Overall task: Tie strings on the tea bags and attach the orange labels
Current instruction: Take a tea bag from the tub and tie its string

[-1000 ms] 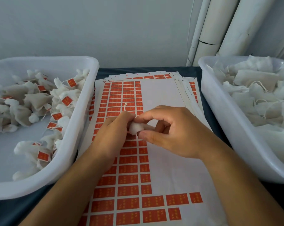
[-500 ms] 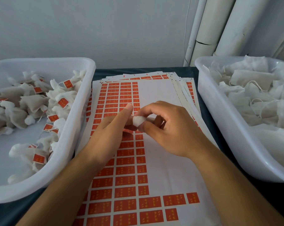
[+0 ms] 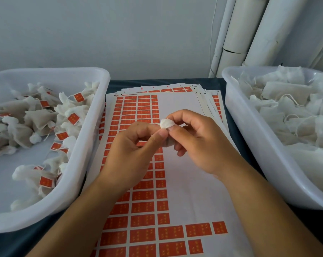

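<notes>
Fingers of the right hand [image 3: 199, 143] pinch a small white tea bag [image 3: 167, 123] above the sheet of orange labels [image 3: 144, 201]. Left hand [image 3: 131, 151] curls its thumb and finger right next to it, touching the bag's edge. Two white tubs [image 3: 94, 138] sit on either side.

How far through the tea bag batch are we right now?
Done: the left bin holds a loose pile of tied tea bags with orange labels. In hand: the right hand and left hand both pinch one small white bag over the label sheet; it shows no label yet. Left: the right bin is heaped with unlabelled bags, so much remains.
</notes>
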